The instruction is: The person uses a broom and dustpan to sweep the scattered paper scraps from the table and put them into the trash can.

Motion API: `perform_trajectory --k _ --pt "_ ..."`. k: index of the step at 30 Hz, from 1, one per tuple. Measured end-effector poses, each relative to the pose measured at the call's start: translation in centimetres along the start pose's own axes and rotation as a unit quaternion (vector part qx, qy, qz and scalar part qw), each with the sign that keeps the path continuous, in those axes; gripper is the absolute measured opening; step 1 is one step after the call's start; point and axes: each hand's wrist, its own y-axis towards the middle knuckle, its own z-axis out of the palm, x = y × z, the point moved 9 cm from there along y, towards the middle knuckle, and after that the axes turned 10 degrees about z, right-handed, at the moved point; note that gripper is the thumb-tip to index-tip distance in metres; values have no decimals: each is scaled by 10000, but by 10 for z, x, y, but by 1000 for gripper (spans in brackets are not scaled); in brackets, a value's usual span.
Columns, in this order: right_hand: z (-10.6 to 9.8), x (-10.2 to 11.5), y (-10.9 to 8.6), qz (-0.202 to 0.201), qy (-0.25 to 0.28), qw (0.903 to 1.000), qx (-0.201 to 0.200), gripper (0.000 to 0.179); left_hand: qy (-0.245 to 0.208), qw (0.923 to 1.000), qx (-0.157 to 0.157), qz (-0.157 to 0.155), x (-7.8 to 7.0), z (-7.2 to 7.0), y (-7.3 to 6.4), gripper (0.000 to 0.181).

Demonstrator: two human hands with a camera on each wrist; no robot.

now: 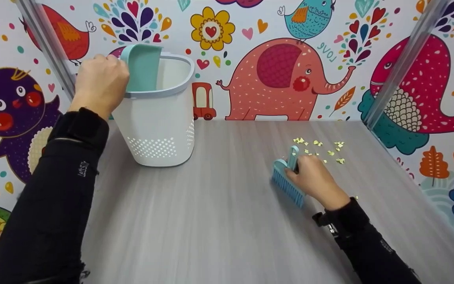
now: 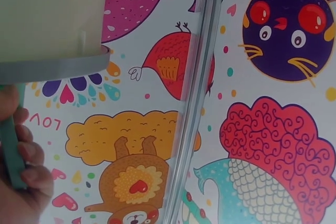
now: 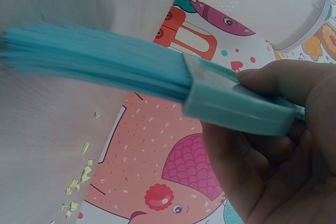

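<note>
In the head view, my left hand point(image 1: 101, 81) grips a teal dustpan point(image 1: 144, 67), which is tilted up at the mouth of a white bin point(image 1: 160, 130). The left wrist view has fingers curled round the dustpan's handle point(image 2: 11, 153), under the bin's grey rim point(image 2: 58, 67). Over on the right, my right hand point(image 1: 315, 179) holds a teal hand brush point(image 1: 286, 183), bristles down by the table. Its bristles point(image 3: 105, 64) and block are plain in the right wrist view, thumb on top. Small yellow scraps point(image 1: 340, 161) lie scattered just beyond that hand. The dustpan's inside bottom is hidden in the bin.
A grey wood-look table point(image 1: 219, 221) spreads beneath both arms. Panels with cartoon animals point(image 1: 282, 79) stand behind and at the sides, joined by metal corner strips point(image 1: 404, 63). The bin stands at the table's back left, near the panels.
</note>
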Motion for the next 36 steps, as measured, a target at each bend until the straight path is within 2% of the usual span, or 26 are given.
perform_trajectory --k 10,17,22,24,29,33,36 --pt "0 2 0 -84 -62 9999 -31 38 -278 9984 -152 -477 6 -14 -3 30" --pt "1 0 0 67 -14 10000 65 34 -628 9931 -778 -606 11 -37 -6 30" --pt "1 0 -1 15 -14 10000 76 31 -1201 9809 -1281 -837 20 -56 -11 36" --pt "1 0 -1 -5 -35 10000 63 31 -1491 9746 -1385 -931 25 -61 -14 38" --pt "1 1 -1 -28 -1 10000 -3 31 -2061 9640 -1362 -980 28 -71 -19 38" --pt "0 1 0 -91 -24 9999 -42 33 -2425 9577 -1277 -873 22 -75 -23 38" --pt "0 1 0 -123 -48 9999 -61 35 -2758 9488 -1308 -812 13 -76 -28 38"
